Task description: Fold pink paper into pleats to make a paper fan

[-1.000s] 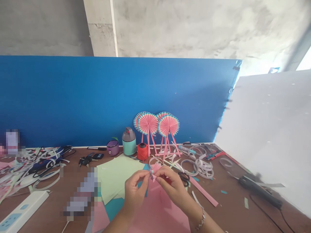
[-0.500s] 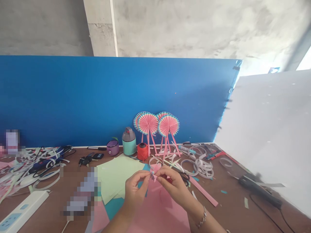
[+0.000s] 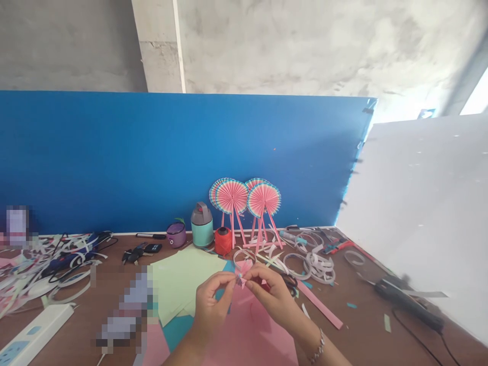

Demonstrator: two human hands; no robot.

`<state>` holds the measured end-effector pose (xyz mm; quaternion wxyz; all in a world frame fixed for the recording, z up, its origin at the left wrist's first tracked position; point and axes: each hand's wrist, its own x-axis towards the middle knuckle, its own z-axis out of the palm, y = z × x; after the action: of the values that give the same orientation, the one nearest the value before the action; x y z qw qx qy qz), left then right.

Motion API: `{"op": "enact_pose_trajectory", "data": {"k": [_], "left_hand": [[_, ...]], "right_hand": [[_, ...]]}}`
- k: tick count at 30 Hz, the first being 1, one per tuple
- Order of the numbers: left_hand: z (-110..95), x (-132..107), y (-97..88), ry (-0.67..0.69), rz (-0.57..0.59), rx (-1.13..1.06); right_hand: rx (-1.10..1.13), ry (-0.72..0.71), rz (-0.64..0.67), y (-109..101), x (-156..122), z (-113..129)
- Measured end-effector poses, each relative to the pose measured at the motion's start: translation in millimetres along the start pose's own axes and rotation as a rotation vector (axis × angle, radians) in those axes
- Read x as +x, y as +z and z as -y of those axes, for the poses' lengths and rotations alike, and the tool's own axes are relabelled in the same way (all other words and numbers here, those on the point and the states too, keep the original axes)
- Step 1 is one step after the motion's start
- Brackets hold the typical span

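Observation:
Between my two hands is a small pink folded paper piece (image 3: 244,267) with a bit of blue at its middle. My left hand (image 3: 213,295) pinches its left side between thumb and fingertips. From the other side my right hand (image 3: 272,290), with a chain bracelet at the wrist, closes thumb and forefinger on it. The fingertips hide part of the piece. Under both hands lies a large pink sheet (image 3: 247,335). Pale green sheets (image 3: 183,279) spread to the left, over a teal sheet (image 3: 177,330).
Pleated pink paper wheels (image 3: 264,200) on stick legs stand at the back, beside a red thread spool (image 3: 223,241), a teal-grey container (image 3: 202,226) and a purple pot (image 3: 176,235). Paper coils (image 3: 320,267) lie right, near a glue gun (image 3: 407,302). A power strip (image 3: 36,333) sits front left.
The view has tilted up slightly, so things sit a little lower. Both hands keep their pinch on the pink paper piece, with only a slight shift of the fingers.

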<state>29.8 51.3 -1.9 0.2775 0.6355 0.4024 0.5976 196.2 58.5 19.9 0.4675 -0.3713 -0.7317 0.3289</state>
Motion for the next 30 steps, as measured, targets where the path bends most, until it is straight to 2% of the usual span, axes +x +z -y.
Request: {"op": "enact_pose_trajectory", "data": {"k": [16, 22, 27, 30], "left_hand": [[-2.6, 1.3, -2.5, 0.074, 0.014, 0.061], [-3.6, 0.9, -3.9, 0.096, 0.034, 0.069], [-3.5, 0.4, -3.9, 0.079, 0.069, 0.048], [-0.9, -0.6, -3.9, 0.017, 0.096, 0.022]], "right_hand": [[-0.074, -0.046, -0.029, 0.3, 0.4, 0.8], [-0.076, 0.070, -0.075, 1.4, -0.8, 3.8], [-0.061, 0.076, -0.074, 1.3, 0.6, 2.4], [-0.060, 0.073, -0.074, 1.0, 0.7, 2.1]]}}
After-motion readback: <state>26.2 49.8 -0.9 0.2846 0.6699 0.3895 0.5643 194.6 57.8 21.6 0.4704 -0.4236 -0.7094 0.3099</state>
